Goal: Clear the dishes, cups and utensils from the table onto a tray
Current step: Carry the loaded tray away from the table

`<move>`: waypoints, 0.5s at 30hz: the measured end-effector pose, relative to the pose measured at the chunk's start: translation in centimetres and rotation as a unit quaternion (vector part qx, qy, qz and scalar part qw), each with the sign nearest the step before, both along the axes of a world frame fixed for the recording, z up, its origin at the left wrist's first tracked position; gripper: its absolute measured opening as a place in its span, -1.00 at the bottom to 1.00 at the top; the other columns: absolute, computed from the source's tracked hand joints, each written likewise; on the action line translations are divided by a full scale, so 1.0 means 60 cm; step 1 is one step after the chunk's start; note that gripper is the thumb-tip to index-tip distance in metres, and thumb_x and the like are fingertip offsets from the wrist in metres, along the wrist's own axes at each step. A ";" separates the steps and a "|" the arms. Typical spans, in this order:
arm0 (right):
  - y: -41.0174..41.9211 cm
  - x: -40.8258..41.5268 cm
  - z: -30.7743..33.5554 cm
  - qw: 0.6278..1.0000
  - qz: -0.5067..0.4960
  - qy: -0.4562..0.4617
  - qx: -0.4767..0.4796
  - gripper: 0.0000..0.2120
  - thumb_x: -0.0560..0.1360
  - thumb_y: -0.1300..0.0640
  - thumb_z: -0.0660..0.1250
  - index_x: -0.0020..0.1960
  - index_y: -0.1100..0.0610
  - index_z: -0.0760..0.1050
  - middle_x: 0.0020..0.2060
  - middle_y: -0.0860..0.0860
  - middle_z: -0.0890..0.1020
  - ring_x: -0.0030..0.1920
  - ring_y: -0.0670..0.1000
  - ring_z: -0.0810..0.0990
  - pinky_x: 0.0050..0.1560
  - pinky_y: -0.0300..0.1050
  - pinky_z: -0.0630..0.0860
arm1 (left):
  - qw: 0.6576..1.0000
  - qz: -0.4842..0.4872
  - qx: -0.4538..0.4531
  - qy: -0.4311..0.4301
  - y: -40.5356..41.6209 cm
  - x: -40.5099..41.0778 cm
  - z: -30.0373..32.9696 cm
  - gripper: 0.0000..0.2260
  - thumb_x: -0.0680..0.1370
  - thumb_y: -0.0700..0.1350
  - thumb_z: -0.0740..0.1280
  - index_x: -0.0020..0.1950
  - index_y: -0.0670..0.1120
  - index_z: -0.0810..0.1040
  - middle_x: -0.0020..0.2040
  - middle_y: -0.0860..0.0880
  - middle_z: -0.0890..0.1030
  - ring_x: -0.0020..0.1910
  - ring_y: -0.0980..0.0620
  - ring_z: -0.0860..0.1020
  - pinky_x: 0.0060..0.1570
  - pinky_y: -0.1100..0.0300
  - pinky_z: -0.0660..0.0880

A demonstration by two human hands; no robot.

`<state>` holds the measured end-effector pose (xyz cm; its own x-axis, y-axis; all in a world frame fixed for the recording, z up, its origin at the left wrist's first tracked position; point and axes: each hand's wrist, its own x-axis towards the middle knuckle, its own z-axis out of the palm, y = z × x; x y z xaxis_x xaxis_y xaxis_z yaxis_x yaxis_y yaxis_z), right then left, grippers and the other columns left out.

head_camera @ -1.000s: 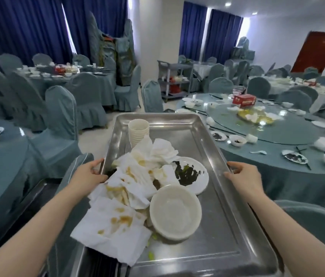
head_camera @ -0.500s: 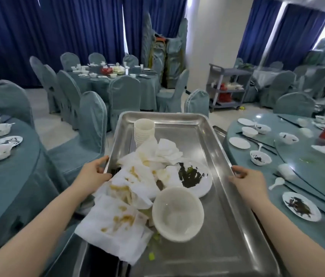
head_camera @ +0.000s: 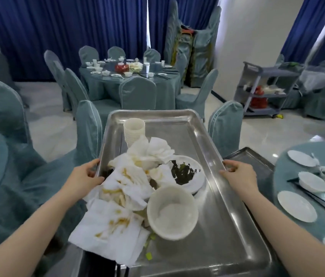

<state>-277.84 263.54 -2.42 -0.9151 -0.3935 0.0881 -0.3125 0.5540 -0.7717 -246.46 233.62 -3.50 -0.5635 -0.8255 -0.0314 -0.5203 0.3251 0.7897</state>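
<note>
I carry a long steel tray (head_camera: 227,232) in front of me. My left hand (head_camera: 85,174) grips its left rim and my right hand (head_camera: 237,174) grips its right rim. On the tray lie stained white napkins (head_camera: 117,198), a white bowl (head_camera: 172,211), a white plate with dark food scraps (head_camera: 189,172) and a stack of white cups (head_camera: 134,129) near the far end. Some napkins hang over the tray's near left edge.
A round table (head_camera: 305,220) at the right bears plates, bowls and chopsticks. Covered chairs (head_camera: 88,134) stand just ahead on both sides. Another set table (head_camera: 131,76) is farther back, a grey service cart (head_camera: 265,90) at the right, a second tray (head_camera: 249,158) below.
The view has swung to the left with the tray: the right-hand table slid toward the frame's edge and the far table and cart came to the centre. Both hands keep their hold on the rims.
</note>
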 end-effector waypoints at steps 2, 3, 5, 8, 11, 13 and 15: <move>-0.074 -0.070 0.000 1.000 0.022 0.000 -0.004 -0.63 0.35 0.13 0.47 0.15 0.01 0.63 -0.21 -0.10 0.67 -0.09 -0.07 0.61 0.09 -0.09 0.52 | 1.000 0.015 -0.001 0.001 -0.056 -0.049 0.000 -0.40 0.43 -0.17 0.45 0.43 0.13 0.39 -0.30 -0.12 0.56 -0.36 0.06 0.48 -0.40 0.27 0.35; -0.111 -0.103 0.000 1.000 0.031 -0.002 -0.004 -0.63 0.35 0.14 0.47 0.16 0.02 0.63 -0.17 -0.06 0.69 -0.07 -0.05 0.62 0.09 -0.10 0.52 | 1.000 0.024 0.003 0.000 -0.084 -0.072 0.001 -0.40 0.43 -0.17 0.46 0.42 0.13 0.39 -0.32 -0.08 0.54 -0.37 0.07 0.47 -0.41 0.28 0.35; -0.181 -0.164 -0.007 0.999 0.042 -0.008 -0.005 -0.63 0.35 0.14 0.48 0.15 0.02 0.63 -0.17 -0.03 0.68 -0.07 -0.03 0.61 0.03 -0.14 0.50 | 0.999 0.037 0.007 -0.003 -0.142 -0.122 -0.002 -0.41 0.42 -0.18 0.46 0.41 0.12 0.41 -0.43 0.05 0.50 -0.47 0.16 0.43 -0.50 0.37 0.32; -0.290 -0.257 -0.021 0.999 0.044 -0.011 -0.015 -0.63 0.35 0.13 0.49 0.16 0.00 0.62 -0.22 -0.06 0.63 -0.09 -0.04 0.60 -0.05 -0.19 0.44 | 0.999 0.052 0.008 -0.001 -0.247 -0.212 -0.014 -0.39 0.42 -0.17 0.47 0.43 0.09 0.39 -0.45 0.05 0.45 -0.52 0.17 0.39 -0.56 0.39 0.28; -0.394 -0.350 -0.036 0.999 0.037 -0.006 -0.009 -0.63 0.36 0.13 0.49 0.17 0.01 0.61 -0.20 -0.02 0.66 -0.15 -0.05 0.58 -0.08 -0.21 0.41 | 0.999 0.035 0.014 -0.013 -0.362 -0.317 -0.027 -0.38 0.43 -0.16 0.46 0.46 0.08 0.35 -0.36 0.00 0.48 -0.43 0.10 0.42 -0.46 0.29 0.32; -0.455 -0.415 -0.038 1.000 0.013 -0.008 -0.009 -0.63 0.36 0.14 0.49 0.16 0.03 0.62 -0.14 0.02 0.68 -0.13 -0.06 0.57 -0.06 -0.22 0.40 | 1.000 0.016 0.026 -0.003 -0.439 -0.400 -0.027 -0.38 0.43 -0.20 0.46 0.45 0.06 0.37 -0.45 0.12 0.53 -0.49 0.19 0.46 -0.46 0.36 0.33; -0.513 -0.481 -0.034 1.000 -0.009 -0.015 -0.009 -0.63 0.37 0.13 0.49 0.17 0.04 0.62 -0.13 0.01 0.67 -0.12 -0.07 0.56 -0.05 -0.23 0.41 | 1.000 0.004 0.030 0.004 -0.512 -0.487 -0.019 -0.39 0.43 -0.23 0.45 0.45 0.04 0.37 -0.41 0.11 0.59 -0.43 0.20 0.52 -0.44 0.36 0.35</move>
<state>-306.72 232.78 -4.49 -0.9242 -0.3760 0.0676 -0.2798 0.5458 -0.7898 -275.67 202.89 -4.63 -0.5581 -0.8262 -0.0768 -0.5152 0.2726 0.8125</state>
